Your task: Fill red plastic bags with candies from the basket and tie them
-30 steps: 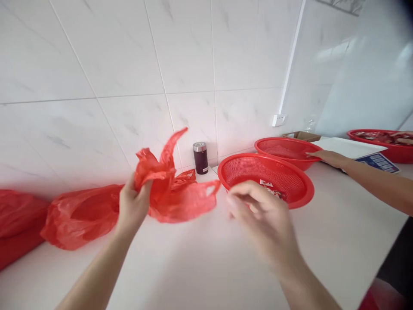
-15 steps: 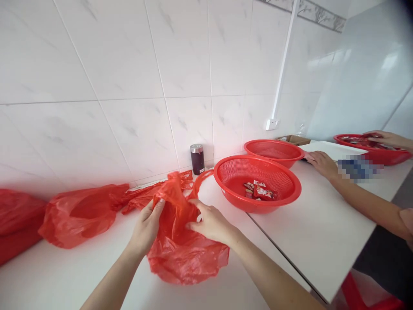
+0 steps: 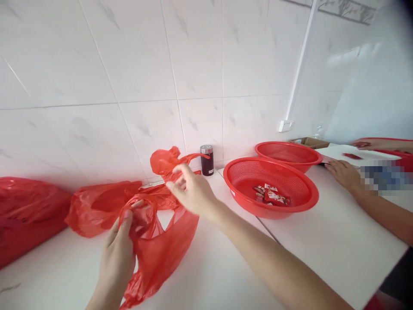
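My left hand [image 3: 118,254] grips the near edge and handle of a thin red plastic bag [image 3: 161,247] that hangs over the white counter [image 3: 206,275]. My right hand [image 3: 192,191] is raised above the bag, pinching its far handle, which stretches toward a dark jar [image 3: 207,159]. The bag's mouth gapes between my two hands. To the right stands a red mesh basket [image 3: 240,174] with a few small red and white packets [image 3: 269,196] on its bottom.
More red bags [image 3: 93,206] lie along the tiled wall at the left. A second red basket [image 3: 287,151] stands behind the first. Another person's hand [image 3: 343,172] rests on the counter at the right, near a third red basket [image 3: 400,157].
The bag has been pulled apart: my right hand rose and moved back with one handle while my left hand dropped lower toward me with the other edge. The view shifted slightly left.
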Demonstrator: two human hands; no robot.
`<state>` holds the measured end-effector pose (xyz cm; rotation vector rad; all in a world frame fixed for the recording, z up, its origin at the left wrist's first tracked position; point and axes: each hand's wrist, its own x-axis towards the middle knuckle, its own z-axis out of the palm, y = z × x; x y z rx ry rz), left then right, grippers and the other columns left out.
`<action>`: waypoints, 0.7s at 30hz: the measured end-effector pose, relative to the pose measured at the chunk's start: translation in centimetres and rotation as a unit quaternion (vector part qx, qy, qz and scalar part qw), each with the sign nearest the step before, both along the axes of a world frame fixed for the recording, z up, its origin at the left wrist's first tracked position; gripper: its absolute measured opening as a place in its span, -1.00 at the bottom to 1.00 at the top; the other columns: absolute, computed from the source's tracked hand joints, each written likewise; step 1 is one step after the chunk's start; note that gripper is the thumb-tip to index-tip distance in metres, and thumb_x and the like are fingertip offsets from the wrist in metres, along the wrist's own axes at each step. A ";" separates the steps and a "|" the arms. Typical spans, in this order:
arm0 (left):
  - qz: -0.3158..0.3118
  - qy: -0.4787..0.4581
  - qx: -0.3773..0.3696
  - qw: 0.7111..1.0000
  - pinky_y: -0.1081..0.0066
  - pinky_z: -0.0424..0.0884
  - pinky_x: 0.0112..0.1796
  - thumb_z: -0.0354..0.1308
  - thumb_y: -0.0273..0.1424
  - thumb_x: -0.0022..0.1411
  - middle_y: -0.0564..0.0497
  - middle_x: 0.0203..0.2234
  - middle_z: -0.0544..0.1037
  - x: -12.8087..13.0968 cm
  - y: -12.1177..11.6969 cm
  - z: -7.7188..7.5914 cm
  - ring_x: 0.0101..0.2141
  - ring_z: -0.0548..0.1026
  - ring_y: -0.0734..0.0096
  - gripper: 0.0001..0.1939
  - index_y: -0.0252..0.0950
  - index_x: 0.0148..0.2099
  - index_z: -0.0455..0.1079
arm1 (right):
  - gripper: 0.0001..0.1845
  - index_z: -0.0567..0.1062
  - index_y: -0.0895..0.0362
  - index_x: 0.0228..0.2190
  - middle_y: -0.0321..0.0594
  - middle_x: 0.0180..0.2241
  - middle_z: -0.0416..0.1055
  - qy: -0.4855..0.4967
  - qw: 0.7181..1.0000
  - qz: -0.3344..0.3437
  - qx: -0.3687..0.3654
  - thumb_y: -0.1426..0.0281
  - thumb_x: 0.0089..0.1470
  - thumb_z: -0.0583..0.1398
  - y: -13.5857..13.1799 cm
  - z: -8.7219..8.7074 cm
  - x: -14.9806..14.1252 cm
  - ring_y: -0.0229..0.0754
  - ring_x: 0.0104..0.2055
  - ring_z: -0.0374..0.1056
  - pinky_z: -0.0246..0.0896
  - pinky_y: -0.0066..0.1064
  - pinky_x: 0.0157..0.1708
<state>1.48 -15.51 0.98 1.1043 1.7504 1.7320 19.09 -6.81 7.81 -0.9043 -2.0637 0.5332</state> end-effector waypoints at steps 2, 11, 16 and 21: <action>-0.003 -0.086 -0.003 0.996 0.34 0.58 -0.37 0.00 -0.01 0.19 0.05 -0.13 0.60 1.8 -0.2 0.9 -0.20 0.58 0.18 -0.53 -0.04 0.07 0.41 | -0.70 0.31 0.03 -0.06 -0.33 -0.38 0.49 -0.023 0.999 0.048 0.008 0.20 0.22 0.03 -3.1 -1.8 -0.2 -0.23 -0.37 0.41 0.16 -0.45 -0.38; 0.005 -0.261 0.027 0.965 0.44 0.55 -0.26 0.10 -0.34 0.07 0.16 -0.33 0.63 -0.9 0.5 1.8 -0.11 0.53 0.29 -0.60 0.06 -0.02 0.46 | -0.44 0.49 0.05 -0.19 -0.14 -0.38 0.52 -0.323 0.939 0.063 -0.099 0.16 0.30 -0.24 -4.7 -7.5 5.7 -0.05 -0.34 0.44 0.16 -0.34 -0.41; -0.029 -0.084 -0.057 0.994 0.15 0.46 -0.06 0.21 -0.27 -0.03 0.08 -0.14 0.57 -4.0 -2.0 0.2 -0.09 0.51 0.13 -0.40 0.15 0.12 0.32 | -0.42 0.13 0.13 0.23 -0.07 -0.39 0.51 -0.338 0.935 -0.074 -0.074 0.15 0.27 -0.10 -4.5 -5.8 9.0 0.03 -0.33 0.44 0.17 -0.30 -0.39; 0.035 0.353 0.025 0.934 -0.11 0.25 0.09 0.13 -0.05 0.05 0.07 0.23 0.21 1.1 -4.8 1.0 0.17 0.24 -0.08 -0.40 0.28 0.17 0.17 | -0.06 -0.14 0.12 0.32 -0.11 -0.45 0.48 -0.378 0.921 -0.097 -0.024 0.24 0.05 0.20 -5.2 -4.9 8.7 0.03 -0.40 0.43 0.18 -0.31 -0.45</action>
